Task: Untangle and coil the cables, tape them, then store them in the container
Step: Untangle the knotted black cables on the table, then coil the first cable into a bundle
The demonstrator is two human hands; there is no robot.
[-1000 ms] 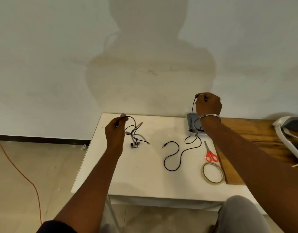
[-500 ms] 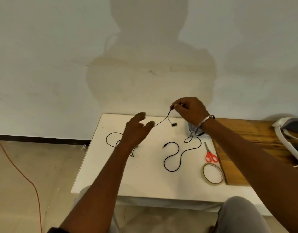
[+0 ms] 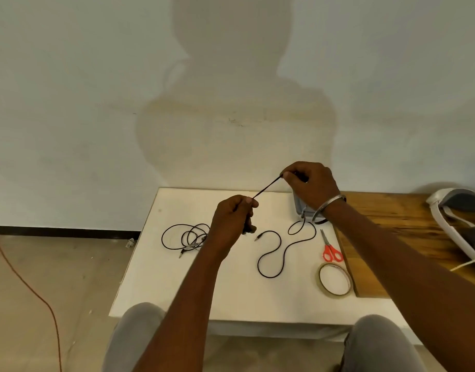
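From the head view, the step in hand looks like drawing one cable (image 3: 267,187) straight before coiling. That is best done by keeping the short span taut and feeding it slowly through the fingers, so no kink gets taped in. The right hand (image 3: 311,186) pinches the upper end between thumb and fingertips, raised above the table (image 3: 177,277); the left hand (image 3: 232,221), lower and nearer, is curled round the span's other end. Whether this cable joins the loops (image 3: 186,236) lying left of that hand cannot be told. A second cable (image 3: 282,245) snakes on the table near the container (image 3: 298,208) — tape (image 3: 334,281) close by.
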